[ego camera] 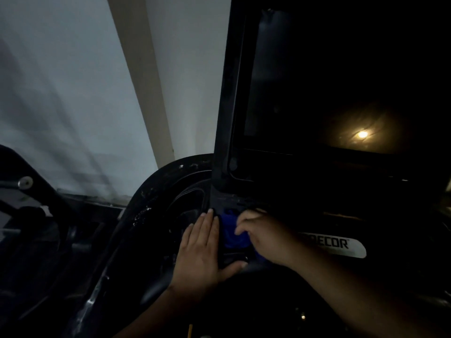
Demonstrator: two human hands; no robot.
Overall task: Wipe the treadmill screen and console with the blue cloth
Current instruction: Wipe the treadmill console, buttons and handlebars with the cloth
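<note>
**Cloth at lower left corner of console**

The blue cloth (231, 230) is bunched into a deep-blue wad with dark folds, pressed against the lower left part of the black console (240, 191), below the screen (305, 81). My right hand (263, 237) grasps it, fingers curled over its right side. My left hand (202, 250) lies flat just beside it, fingers straight along the console's left edge, thumb tucked beneath. The light is poor; the cloth appears crumpled rather than folded. The screen is dark, showing a lamp reflection (362, 134). A white label (341, 245) sits right of my hands.
</note>
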